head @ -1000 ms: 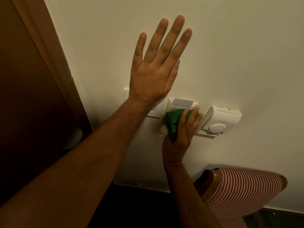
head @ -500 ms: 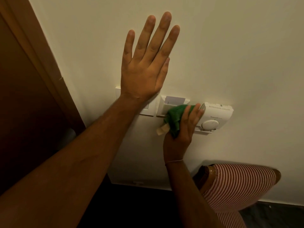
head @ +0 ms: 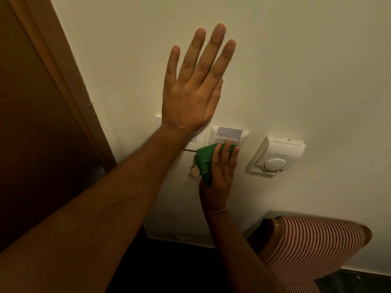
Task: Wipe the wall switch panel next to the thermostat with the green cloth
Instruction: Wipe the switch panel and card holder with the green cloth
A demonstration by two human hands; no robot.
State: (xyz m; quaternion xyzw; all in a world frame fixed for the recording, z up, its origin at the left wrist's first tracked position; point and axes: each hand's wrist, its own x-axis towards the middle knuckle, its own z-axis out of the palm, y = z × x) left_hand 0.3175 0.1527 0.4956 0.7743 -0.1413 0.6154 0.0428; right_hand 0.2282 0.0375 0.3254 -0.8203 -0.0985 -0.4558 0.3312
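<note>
My left hand (head: 193, 87) lies flat on the cream wall with fingers spread, its wrist covering part of a white switch plate (head: 191, 144). To the right of that plate is a white panel with a card slot (head: 229, 134), a card sticking up from it. My right hand (head: 220, 172) presses a bunched green cloth (head: 205, 161) against the lower left part of this panel. A pale tag hangs from the cloth. The white thermostat (head: 277, 155), with a round dial, sits uncovered just right of my right hand.
A brown wooden door and its frame (head: 53, 102) fill the left side. A red-and-white striped cushion or seat (head: 313, 246) stands against the wall at the lower right. Dark floor meets the wall's white skirting (head: 179, 237) below.
My right hand and the cloth have slid left, off the thermostat's edge and onto the card-slot panel. The thermostat now shows whole. My left hand stays flat on the wall.
</note>
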